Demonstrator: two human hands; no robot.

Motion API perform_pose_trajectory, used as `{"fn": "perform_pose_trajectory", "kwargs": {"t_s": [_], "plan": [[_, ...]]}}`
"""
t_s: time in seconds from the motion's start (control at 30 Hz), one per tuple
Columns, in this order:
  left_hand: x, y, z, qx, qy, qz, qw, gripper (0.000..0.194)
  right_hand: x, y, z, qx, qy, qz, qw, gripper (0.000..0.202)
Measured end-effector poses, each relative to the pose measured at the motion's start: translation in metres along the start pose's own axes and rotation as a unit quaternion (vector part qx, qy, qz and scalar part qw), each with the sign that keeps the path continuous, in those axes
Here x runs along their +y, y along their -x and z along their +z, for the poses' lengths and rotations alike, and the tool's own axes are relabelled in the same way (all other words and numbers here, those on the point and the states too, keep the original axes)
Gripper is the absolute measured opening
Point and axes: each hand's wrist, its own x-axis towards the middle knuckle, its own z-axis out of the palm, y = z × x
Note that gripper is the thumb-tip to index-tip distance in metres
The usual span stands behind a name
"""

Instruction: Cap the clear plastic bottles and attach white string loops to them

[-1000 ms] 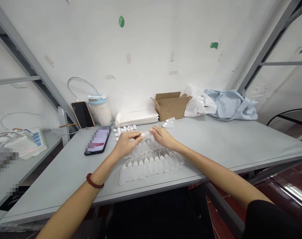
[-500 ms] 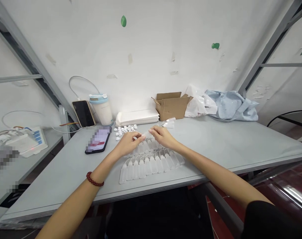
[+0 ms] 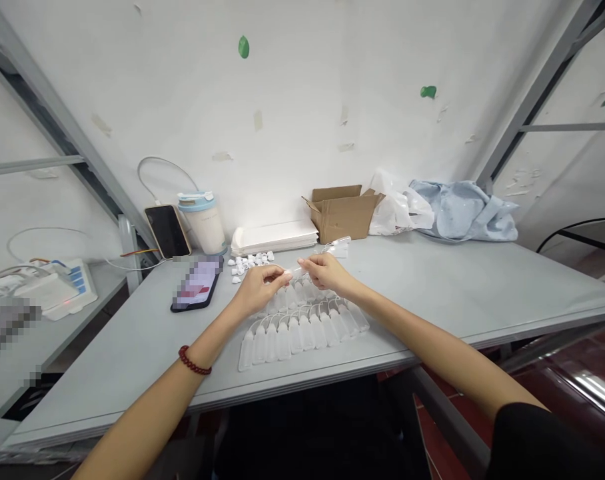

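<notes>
Small clear plastic piece (image 3: 297,271) pinched in both hands, just past the near bottle row (image 3: 307,333). Long axis roughly left to right, spanning the fingertips; neither hand clearly nearer. Left hand (image 3: 255,288) grasps one end, right hand (image 3: 327,274) the other. White caps (image 3: 253,261) lie beyond that row, leftward.

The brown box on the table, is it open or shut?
Open. The brown box has flaps sticking outward, not folded over the top. I cannot tell what is inside.
</notes>
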Motion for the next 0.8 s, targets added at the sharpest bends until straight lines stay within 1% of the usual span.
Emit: {"fn": "perform_pose_trajectory", "kwargs": {"t_s": [0.13, 0.27, 0.43, 0.53, 0.6, 0.67, 0.73, 0.8], "plan": [[-0.001, 0.001, 0.001, 0.034, -0.071, 0.047, 0.996, 0.023, -0.004, 0.003, 0.0, -0.013, -0.047, 0.048, 0.998, 0.043], [-0.005, 0.002, 0.001, 0.055, -0.131, 0.112, 0.983, 0.018, -0.006, 0.005, 0.0, -0.021, -0.078, 0.063, 0.995, 0.042], [-0.01, 0.002, 0.004, 0.091, -0.207, 0.216, 0.95, 0.013, -0.007, 0.005, 0.0, -0.026, -0.083, 0.089, 0.992, 0.04], [-0.011, 0.002, 0.005, 0.105, -0.223, 0.253, 0.936, 0.012, -0.007, 0.004, -0.002, -0.031, -0.085, 0.102, 0.991, 0.039], [-0.011, 0.002, 0.006, 0.107, -0.222, 0.257, 0.935, 0.011, -0.006, 0.004, -0.004, -0.035, -0.085, 0.101, 0.991, 0.038], [-0.011, 0.002, 0.007, 0.105, -0.214, 0.243, 0.94, 0.011, -0.005, 0.003, -0.006, -0.042, -0.085, 0.094, 0.991, 0.038], [-0.01, 0.002, 0.007, 0.096, -0.199, 0.21, 0.953, 0.011, -0.004, 0.003, -0.007, -0.045, -0.09, 0.084, 0.991, 0.04], [-0.007, 0.001, 0.006, 0.079, -0.168, 0.159, 0.97, 0.014, -0.003, 0.003, -0.006, -0.044, -0.102, 0.071, 0.991, 0.041]]}}
